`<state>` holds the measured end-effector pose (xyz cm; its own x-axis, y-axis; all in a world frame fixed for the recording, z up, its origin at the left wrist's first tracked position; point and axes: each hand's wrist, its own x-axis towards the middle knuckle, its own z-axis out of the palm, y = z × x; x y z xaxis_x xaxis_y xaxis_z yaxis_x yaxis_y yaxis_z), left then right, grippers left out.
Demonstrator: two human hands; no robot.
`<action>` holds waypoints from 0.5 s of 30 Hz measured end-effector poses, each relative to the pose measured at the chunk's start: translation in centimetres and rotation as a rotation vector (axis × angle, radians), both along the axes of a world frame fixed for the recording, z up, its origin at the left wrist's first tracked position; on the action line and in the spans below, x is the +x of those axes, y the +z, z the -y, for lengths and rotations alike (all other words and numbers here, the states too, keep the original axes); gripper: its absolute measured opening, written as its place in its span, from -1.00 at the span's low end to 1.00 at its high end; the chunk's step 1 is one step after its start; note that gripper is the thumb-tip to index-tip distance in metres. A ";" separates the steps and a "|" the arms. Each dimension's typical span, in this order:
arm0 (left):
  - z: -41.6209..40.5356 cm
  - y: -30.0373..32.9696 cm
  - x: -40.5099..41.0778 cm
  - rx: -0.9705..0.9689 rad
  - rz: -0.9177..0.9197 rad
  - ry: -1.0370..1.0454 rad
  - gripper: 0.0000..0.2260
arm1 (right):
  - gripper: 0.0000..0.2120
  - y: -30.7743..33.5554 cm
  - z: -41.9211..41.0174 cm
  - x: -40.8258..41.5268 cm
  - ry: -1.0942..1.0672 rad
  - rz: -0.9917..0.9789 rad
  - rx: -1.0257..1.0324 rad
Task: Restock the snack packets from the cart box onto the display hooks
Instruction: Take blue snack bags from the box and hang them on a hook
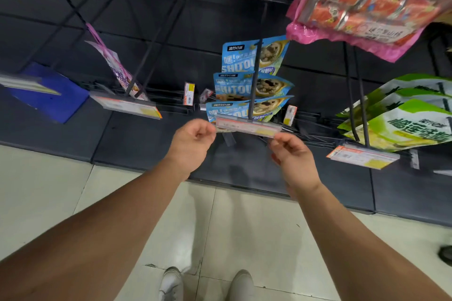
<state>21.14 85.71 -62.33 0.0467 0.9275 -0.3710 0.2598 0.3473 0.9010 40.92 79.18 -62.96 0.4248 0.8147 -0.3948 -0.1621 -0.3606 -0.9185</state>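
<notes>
Three blue packets [247, 85] lettered "SHUTOU" hang one behind another on the middle hook [255, 76], whose price tag [247, 127] is too blurred to read. Both hands sit at that tag's ends: the left hand [192, 140] with fingers curled at the left end, the right hand [292, 154] pinching near the right end, though whether either truly grips it I cannot tell. Green packets [401, 122] with Chinese lettering hang to the right, a pink-and-red pack [362, 2] above.
</notes>
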 end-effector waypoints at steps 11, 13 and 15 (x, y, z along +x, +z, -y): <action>2.1 1.7 -2.0 -0.175 -0.050 -0.313 -0.42 | -0.48 3.7 0.8 -0.9 0.219 -0.028 -0.101; 4.6 2.5 -3.0 -0.197 -0.145 -0.283 -0.45 | -0.45 4.1 3.3 -1.6 0.263 0.052 -0.200; 6.8 3.9 -3.6 -0.197 -0.293 -0.296 -0.45 | -0.43 4.8 5.8 -2.5 0.308 0.144 -0.284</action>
<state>17.50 78.93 -58.44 0.1659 0.8004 -0.5761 0.6074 0.3772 0.6991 38.46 73.37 -58.16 0.2461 0.7798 -0.5757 0.1153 -0.6133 -0.7814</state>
